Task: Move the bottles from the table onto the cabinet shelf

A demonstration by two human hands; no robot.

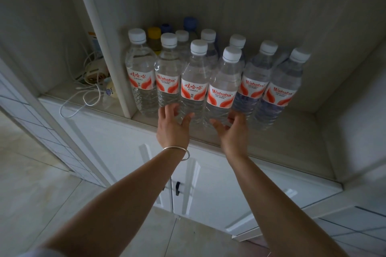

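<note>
Head view: both hands are spread loose, holding nothing, left hand (171, 124) and right hand (231, 129) right at the bases of two front-row bottles (194, 87) on the cabinet shelf (292, 148). They look full, so heavyish, with thin squishy plastic that's probably slick; I'd grab around the labelled middle.

Front-row water bottles (194, 81) hide most of the yellow-capped bottle (154, 36) and blue-capped bottles (190, 23) behind, while both elbows run off the frame's bottom edge.
</note>
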